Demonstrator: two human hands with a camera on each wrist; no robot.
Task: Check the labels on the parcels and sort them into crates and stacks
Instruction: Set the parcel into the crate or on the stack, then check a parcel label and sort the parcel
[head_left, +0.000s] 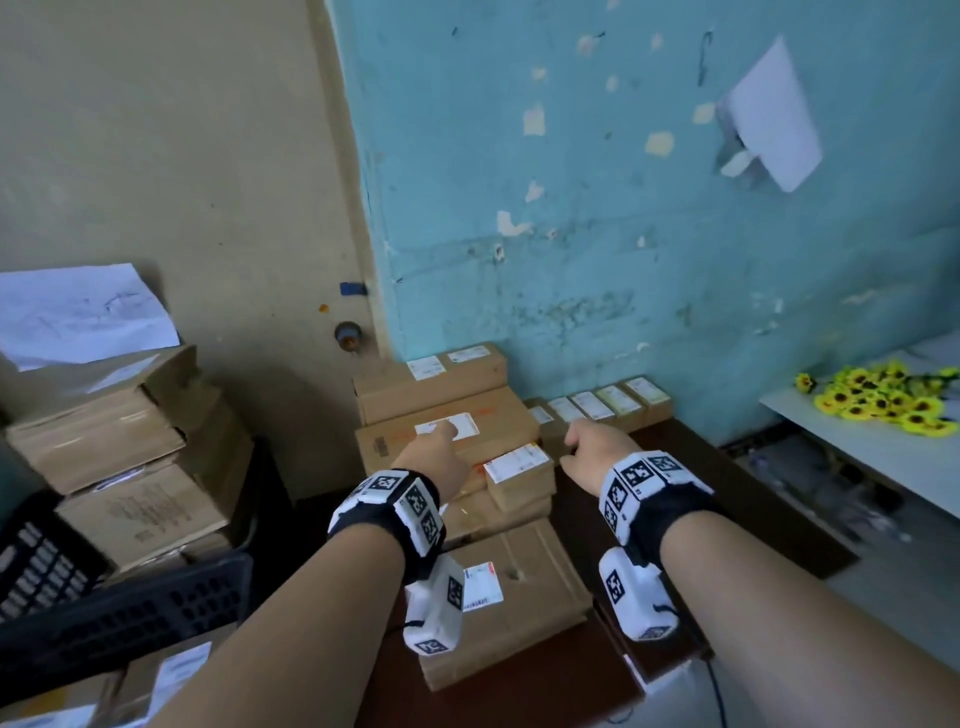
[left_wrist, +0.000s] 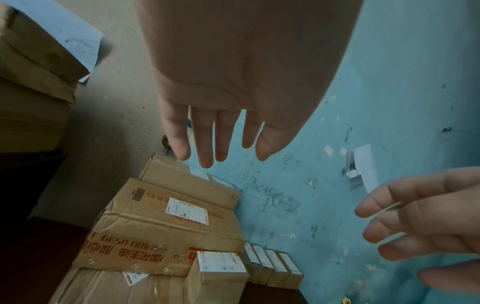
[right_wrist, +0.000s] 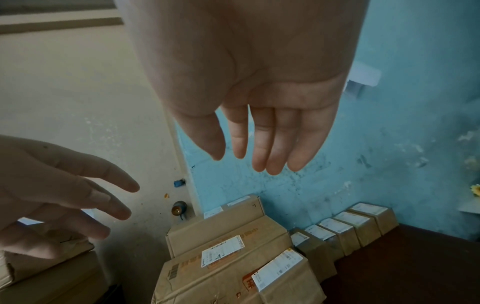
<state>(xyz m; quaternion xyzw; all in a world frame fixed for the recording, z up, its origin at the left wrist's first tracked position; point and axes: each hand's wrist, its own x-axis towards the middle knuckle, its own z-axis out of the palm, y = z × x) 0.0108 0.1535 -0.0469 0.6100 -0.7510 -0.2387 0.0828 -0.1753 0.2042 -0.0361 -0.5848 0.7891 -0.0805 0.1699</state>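
Brown cardboard parcels with white labels are piled on a dark table against the blue wall. A big printed carton lies in the middle, with a small labelled box at its right. A row of small boxes lines the wall. My left hand hovers above the big carton, fingers straight, holding nothing. My right hand hovers open beside the small box, empty.
A flat carton lies nearest me on the table. Stacked cartons with a paper sheet on top stand at the left, above black crates. Yellow artificial flowers rest on a white shelf at the right.
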